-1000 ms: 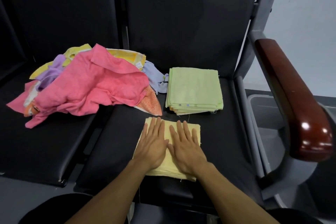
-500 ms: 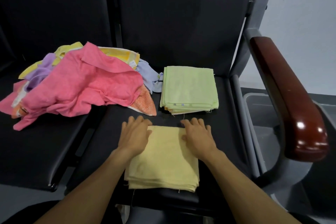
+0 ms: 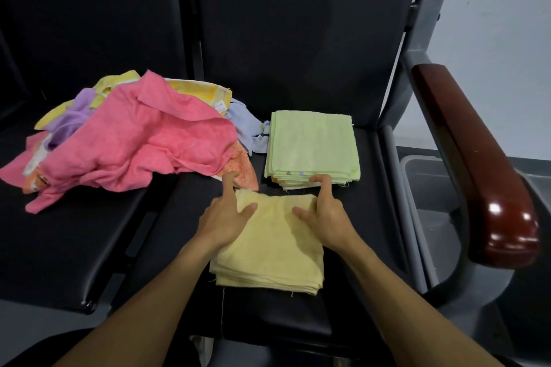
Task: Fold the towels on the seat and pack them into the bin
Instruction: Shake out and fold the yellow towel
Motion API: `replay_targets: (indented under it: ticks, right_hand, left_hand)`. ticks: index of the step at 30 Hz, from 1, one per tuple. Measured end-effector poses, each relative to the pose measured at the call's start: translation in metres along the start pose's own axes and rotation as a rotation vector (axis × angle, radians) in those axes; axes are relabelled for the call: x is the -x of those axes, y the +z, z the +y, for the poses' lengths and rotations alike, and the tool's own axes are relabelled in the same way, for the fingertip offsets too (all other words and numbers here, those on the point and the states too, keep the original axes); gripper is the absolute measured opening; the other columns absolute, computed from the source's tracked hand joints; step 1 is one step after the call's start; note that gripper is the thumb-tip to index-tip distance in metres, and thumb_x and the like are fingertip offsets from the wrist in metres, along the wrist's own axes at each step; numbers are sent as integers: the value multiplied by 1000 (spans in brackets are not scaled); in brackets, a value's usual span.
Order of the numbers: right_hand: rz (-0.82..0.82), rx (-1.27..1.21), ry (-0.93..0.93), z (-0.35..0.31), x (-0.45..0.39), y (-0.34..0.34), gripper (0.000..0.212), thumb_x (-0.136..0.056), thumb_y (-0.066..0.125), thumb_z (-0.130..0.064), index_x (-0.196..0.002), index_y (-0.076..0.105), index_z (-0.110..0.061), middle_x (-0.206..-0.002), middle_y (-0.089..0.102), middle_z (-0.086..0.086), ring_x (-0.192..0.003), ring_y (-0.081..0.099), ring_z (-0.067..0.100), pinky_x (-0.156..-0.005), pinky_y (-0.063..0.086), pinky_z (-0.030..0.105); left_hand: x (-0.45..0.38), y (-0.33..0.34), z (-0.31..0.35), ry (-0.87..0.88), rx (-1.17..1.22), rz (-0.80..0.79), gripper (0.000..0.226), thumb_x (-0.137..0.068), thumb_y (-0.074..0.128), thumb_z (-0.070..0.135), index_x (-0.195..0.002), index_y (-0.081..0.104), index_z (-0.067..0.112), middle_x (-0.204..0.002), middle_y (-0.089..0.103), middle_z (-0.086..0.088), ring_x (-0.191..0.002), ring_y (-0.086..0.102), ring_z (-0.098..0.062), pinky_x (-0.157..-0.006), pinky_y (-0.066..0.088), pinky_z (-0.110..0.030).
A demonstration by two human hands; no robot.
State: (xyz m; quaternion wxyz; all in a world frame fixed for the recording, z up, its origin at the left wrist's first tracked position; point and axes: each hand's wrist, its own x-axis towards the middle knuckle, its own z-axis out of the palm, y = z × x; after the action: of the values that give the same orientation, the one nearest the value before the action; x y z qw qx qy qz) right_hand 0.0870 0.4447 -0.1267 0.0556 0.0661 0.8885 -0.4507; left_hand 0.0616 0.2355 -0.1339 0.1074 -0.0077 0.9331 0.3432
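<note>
Towels half sorted: both hands, left (image 3: pixel 224 219) and right (image 3: pixel 323 214), pinch the folded yellow towel (image 3: pixel 274 250) beside the green stack (image 3: pixel 313 146), messy pile (image 3: pixel 134 143) unfolded, bin (image 3: pixel 429 188) apparently unpacked.

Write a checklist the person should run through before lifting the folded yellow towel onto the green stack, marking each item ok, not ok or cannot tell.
1. Yellow towel folded square: ok.
2. Left hand grips its far left corner: ok.
3. Right hand grips its far right corner: ok.
4. Green stack lies tidy, top free: ok.
5. Loose pile clear of the stack: not ok, a pale blue cloth touches its left edge.
6. Bin has room: cannot tell.
</note>
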Motion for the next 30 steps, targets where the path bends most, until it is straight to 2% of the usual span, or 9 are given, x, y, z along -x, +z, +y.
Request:
replay_targets:
  ticks: [3,6,8,10,14,17,20,25,30]
  right_hand:
    - [-92,-82,-9,0,-1,-5,61,-81,62,5,-122,30,-29,-75,42,1,-64,44,13,-52,40,20]
    - [-160,12,-37,0,1,-5,50,-78,55,11,-110,45,-26,-87,47,-2,-68,45,11,-51,35,17]
    - [-159,92,-8,1,3,-3,36,-83,52,10,-96,62,-23,-95,58,1,-68,52,11,-48,40,17]
    - [-136,116,8,4,6,-2,37,-89,47,8,-92,72,-19,-95,65,4,-65,57,9,-48,43,13]
    - [-101,96,-46,1,16,-5,40,-84,54,5,-111,65,-22,-112,48,-3,-92,52,8,-65,43,8]
    - [-101,85,-107,-4,29,-7,53,-79,52,9,-119,53,-24,-113,35,-8,-91,49,11,-73,46,15]
    - [-18,127,-214,-8,38,-9,57,-80,47,11,-124,53,-24,-111,35,-12,-86,52,10,-76,50,26]
    - [261,12,-238,-19,27,-32,57,-83,39,18,-115,66,-20,-114,42,-7,-95,50,-7,-76,39,2]
    - [354,10,-244,-36,-32,-79,45,-92,44,10,-122,65,-16,-121,44,-1,-107,46,8,-85,31,-5]
  left_hand:
    - [0,1,-5,85,3,-136,52,-87,67,14,-119,33,38,-110,51,-1,-92,56,-18,-72,44,-31]
    - [3,0,-5,119,-62,-204,34,-85,68,5,-98,53,33,-110,50,3,-91,54,-10,-67,42,-16]
    - [4,-1,-6,91,-54,-183,24,-84,72,9,-91,61,29,-111,58,3,-93,61,-18,-70,48,-24]
    - [6,-2,-7,85,-37,-155,23,-83,75,12,-87,64,32,-114,61,1,-99,61,-19,-73,47,-26]
    - [13,1,-2,143,-25,-119,36,-83,74,13,-103,62,40,-124,59,6,-120,52,-15,-88,39,-24]
    - [26,1,9,201,-29,-94,49,-82,71,12,-121,58,39,-129,55,13,-124,49,-14,-93,38,-25]
    - [37,2,19,291,-50,-64,58,-85,71,13,-134,53,37,-134,54,9,-127,49,-14,-100,40,-27]
    - [20,-9,39,405,95,53,60,-85,70,5,-137,54,31,-136,55,7,-127,49,-12,-105,35,-23]
    - [-37,-31,84,429,187,104,63,-88,71,7,-143,49,28,-143,52,10,-130,49,-11,-104,35,-18]
